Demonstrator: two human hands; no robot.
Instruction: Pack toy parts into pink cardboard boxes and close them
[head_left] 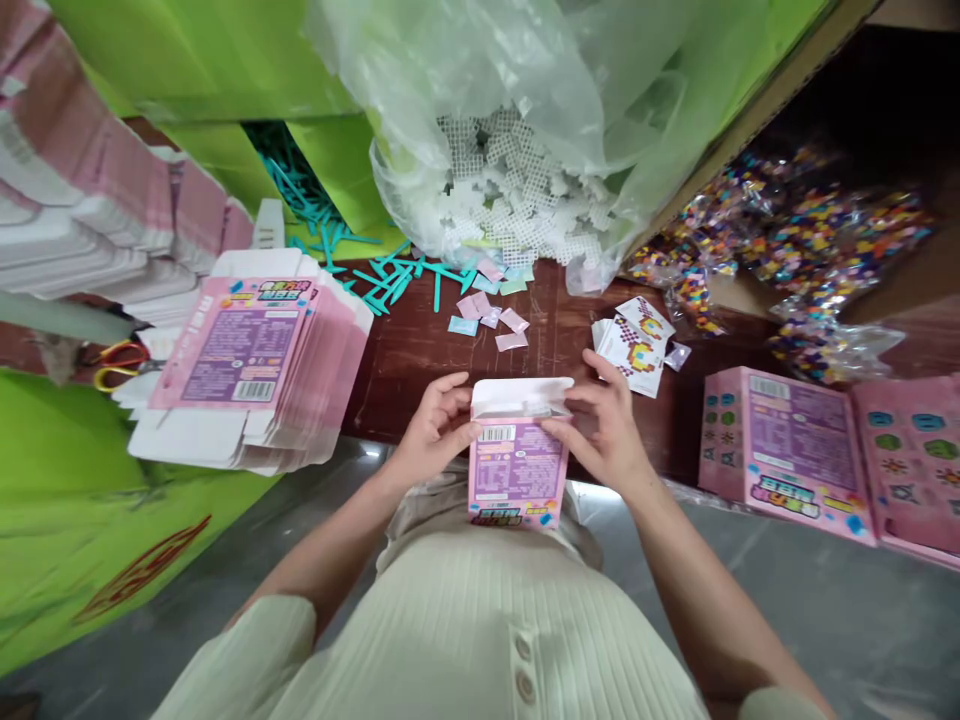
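A pink and purple printed carton [519, 465] stands at the table's front edge, close against my body. Its white top flap is raised and the mouth is open; I cannot make out what lies inside. My left hand [435, 428] grips its upper left corner, thumb at the front edge and fingers curled beside it. At the upper right corner my right hand [606, 425] holds the carton with the thumb on the printed face and the index finger lifted. Beyond that hand lies a small stack of white pattern cards [637, 345].
Flattened cartons [247, 350] are piled at left, near scissors [120, 365]. Behind are teal plastic sticks [397, 275], small sachets [480, 305] and a clear bag of white pegboards [525, 190]. Bags of coloured beads [810, 230] and upright filled-out cartons [802, 440] are at right.
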